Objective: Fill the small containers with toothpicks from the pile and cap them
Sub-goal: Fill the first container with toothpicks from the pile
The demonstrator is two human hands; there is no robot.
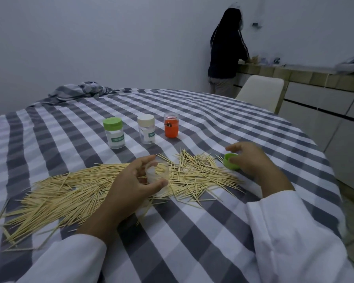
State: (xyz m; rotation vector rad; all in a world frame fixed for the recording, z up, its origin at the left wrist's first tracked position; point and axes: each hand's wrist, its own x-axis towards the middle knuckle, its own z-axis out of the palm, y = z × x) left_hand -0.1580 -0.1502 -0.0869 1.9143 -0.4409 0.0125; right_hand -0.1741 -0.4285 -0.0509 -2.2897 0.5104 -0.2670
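Checked tablecloth [192, 231]: left hand [135, 180] grips container [157, 174].

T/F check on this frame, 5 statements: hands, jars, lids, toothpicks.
1. The left hand holds an uncapped clear jar. True.
2. The right hand holds a white lid. False: the lid it holds, lid, is green.
3. Three jars stand in a row beyond the toothpicks. True: green-capped jar, white-capped jar, orange jar.
4. The orange jar lies on its side. False: it stands upright.
5. The toothpicks are stacked on a tray. False: they lie spread on the checked tablecloth.
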